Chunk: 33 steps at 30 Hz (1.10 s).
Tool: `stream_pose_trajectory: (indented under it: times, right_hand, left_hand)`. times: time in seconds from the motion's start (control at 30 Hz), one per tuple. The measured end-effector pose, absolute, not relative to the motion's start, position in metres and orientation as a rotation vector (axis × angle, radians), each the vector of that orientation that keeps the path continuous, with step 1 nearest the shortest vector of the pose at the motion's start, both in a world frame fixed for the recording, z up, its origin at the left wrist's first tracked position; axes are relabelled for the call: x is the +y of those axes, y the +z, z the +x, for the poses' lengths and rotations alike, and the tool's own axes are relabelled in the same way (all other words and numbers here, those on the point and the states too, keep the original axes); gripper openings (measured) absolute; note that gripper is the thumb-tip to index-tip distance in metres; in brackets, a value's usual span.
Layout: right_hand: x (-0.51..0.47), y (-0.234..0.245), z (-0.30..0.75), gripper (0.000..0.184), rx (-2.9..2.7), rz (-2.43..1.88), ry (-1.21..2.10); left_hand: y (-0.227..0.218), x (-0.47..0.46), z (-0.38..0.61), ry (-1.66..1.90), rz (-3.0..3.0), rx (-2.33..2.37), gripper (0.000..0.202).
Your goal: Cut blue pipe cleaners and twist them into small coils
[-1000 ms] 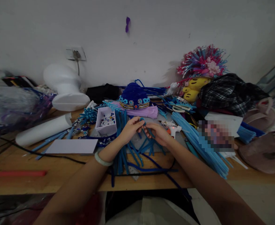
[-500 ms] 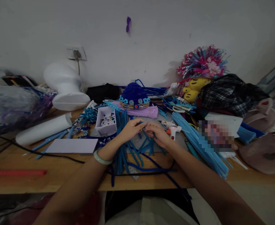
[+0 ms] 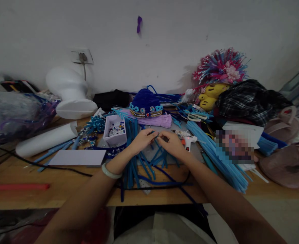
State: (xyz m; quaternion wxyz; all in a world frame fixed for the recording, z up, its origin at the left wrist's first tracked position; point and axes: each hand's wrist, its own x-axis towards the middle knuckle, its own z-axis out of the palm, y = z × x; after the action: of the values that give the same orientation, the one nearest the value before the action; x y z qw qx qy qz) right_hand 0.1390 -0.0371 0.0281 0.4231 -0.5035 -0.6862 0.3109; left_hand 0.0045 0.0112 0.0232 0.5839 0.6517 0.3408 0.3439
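Observation:
My left hand (image 3: 142, 141) and my right hand (image 3: 172, 143) meet fingertip to fingertip over the middle of the wooden table (image 3: 62, 189). Both pinch a thin blue pipe cleaner (image 3: 156, 135) between thumb and fingers. A pale green bangle (image 3: 110, 172) sits on my left wrist. Under my hands lies a loose pile of blue pipe cleaners (image 3: 139, 166). A small white box of beads (image 3: 115, 130) stands just left of my left hand. A white glue gun (image 3: 188, 139) lies just right of my right hand.
A blue beaded headpiece (image 3: 146, 104) on lilac cloth sits behind my hands. A white foam head stand (image 3: 70, 93) and a white roll (image 3: 46, 139) are at the left, with black cables. A bundle of light blue pipe cleaners (image 3: 215, 157), checked cloth (image 3: 251, 100) and a pink feathered piece (image 3: 220, 66) crowd the right.
The small blue loop held up between my fingers a second ago has been drawn down, and my two hands have closed together until the fingertips touch.

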Motion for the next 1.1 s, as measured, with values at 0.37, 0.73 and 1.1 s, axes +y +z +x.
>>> stream_pose_trajectory:
  times: [0.37,0.73,1.1]
  right_hand:
    - [-0.032,0.025,0.138,0.012,-0.816,-0.818,2.031]
    - [-0.034,0.029,0.141,0.014,-1.610,-1.209,0.783]
    - [-0.039,0.024,0.128,0.018,-1.283,-1.035,1.211]
  left_hand:
    - [0.028,0.010,-0.002,0.857,1.814,0.758,0.021]
    - [0.025,0.007,0.005,0.851,1.156,0.686,0.025]
    - [0.023,0.010,0.003,0.947,0.930,0.460,0.020]
